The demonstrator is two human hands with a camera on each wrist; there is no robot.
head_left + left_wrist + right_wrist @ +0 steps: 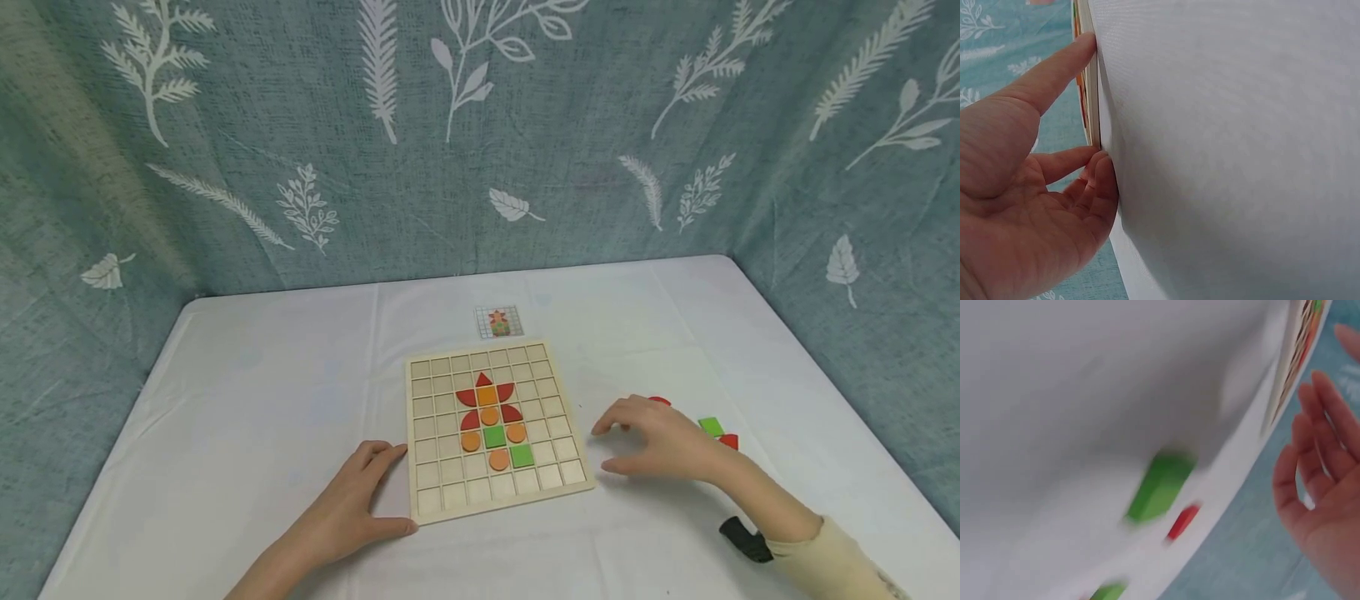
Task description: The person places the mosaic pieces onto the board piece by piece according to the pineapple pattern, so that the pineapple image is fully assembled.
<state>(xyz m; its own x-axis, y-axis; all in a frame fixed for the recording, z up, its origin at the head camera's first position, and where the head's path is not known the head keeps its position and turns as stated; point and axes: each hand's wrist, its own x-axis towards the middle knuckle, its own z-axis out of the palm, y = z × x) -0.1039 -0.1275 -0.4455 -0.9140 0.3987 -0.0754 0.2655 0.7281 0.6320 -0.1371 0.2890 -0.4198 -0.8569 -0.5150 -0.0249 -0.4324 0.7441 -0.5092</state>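
Note:
A wooden grid board (427,500) lies on the white table. Red, orange and green pieces form a figure in its cells, among them an orange square (487,396) and a green square (494,437). My left hand (348,492) touches the board's left edge, thumb at the near corner and index finger farther up; the left wrist view shows this hand (1041,194) against the rim. Just right of the board hovers my right hand (667,442), fingers loosely bent, with no piece visible between them. Behind it lie a red piece (660,401) and a green piece (711,427).
A small pattern card (498,322) lies beyond the board's far edge. Another red piece (729,441) touches or nearly touches the loose green one. Under the right forearm a black object (746,540) shows. Patterned curtains (465,183) hang around the table's back and sides.

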